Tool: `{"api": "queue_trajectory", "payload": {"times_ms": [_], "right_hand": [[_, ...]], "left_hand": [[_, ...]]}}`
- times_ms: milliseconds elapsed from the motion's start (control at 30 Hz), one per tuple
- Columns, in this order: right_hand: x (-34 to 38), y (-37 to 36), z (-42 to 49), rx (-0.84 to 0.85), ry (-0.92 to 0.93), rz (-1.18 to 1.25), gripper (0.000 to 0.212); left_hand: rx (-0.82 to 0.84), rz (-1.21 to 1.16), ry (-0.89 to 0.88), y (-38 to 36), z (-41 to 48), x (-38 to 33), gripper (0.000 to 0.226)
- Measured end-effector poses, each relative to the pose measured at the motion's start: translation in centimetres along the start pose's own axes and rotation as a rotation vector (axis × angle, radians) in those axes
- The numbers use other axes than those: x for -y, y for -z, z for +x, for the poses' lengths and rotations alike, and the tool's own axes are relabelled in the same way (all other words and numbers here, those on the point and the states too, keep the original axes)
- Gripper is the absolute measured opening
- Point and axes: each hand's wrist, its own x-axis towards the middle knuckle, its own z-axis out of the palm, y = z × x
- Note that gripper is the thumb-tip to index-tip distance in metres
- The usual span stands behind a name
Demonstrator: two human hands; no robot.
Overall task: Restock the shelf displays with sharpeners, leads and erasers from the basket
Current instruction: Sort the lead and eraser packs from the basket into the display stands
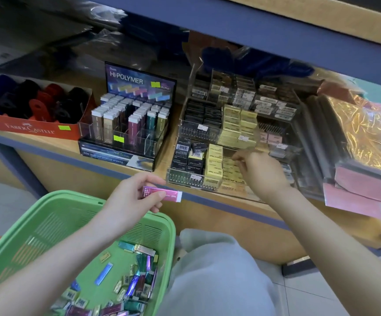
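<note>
Wood-topped shelf (165, 147) lies beyond the green plastic basket (48, 197). Above the basket's far rim the left hand (128, 197) pinches a slim pink foil-sleeved eraser (162, 193) by one end. It is probably light, stiff and slick, so best gripped mid-length. Further beyond, the right hand (262, 172) is blurred and its grip is unreadable.

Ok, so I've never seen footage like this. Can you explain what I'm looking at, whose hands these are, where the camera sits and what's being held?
There is no machine here. This is one picture from a camera worn on a person's head, looking down at their own two hands. The left hand pinches a pink eraser above a green basket that holds more small packs. The right hand reaches over yellow boxes in a clear tray on the shelf. It is too blurred to tell whether that hand holds anything. Left of the tray stands a Hi-Polymer display of slim erasers, and further left is a red box of what look like sharpeners.
</note>
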Motion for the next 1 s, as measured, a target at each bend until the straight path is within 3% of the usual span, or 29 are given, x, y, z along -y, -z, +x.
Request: {"api": "queue_trajectory", "payload": {"times_ms": [100,200,267,367,467,567,833,1000], "right_hand": [[3.7,1.4,-0.9,-0.036,0.083,0.31,0.021],[8.5,2.6,-2.3,0.174,0.185,0.578,0.019],[10.9,2.5,-3.0,0.265,0.267,0.655,0.017],[13.4,2.3,-3.2,0.245,0.329,0.693,0.012],[15.0,2.4,-2.7,0.227,0.297,0.771,0.02],[16.4,2.4,-1.9,0.237,0.236,0.855,0.008],[17.1,3.4,2.5,0.108,0.127,0.848,0.006],[17.0,2.8,6.3,-0.1,0.127,0.603,0.008]], "left_hand": [[-0.043,-0.022,-0.039,0.8,-0.2,-0.3,0.011],[-0.081,-0.06,-0.101,1.7,-0.5,-0.6,0.011],[-0.106,-0.073,-0.165,2.4,-0.7,-0.9,0.015],[-0.16,-0.107,-0.229,3.7,-1.1,-1.4,0.02],[-0.224,-0.105,-0.253,5.4,-0.9,-1.6,0.025],[-0.243,-0.059,-0.298,6.9,-0.4,-1.8,0.024],[-0.302,0.202,-0.459,10.0,4.0,-2.3,0.02],[-0.282,0.636,-0.493,11.9,7.2,-0.2,0.039]]}}
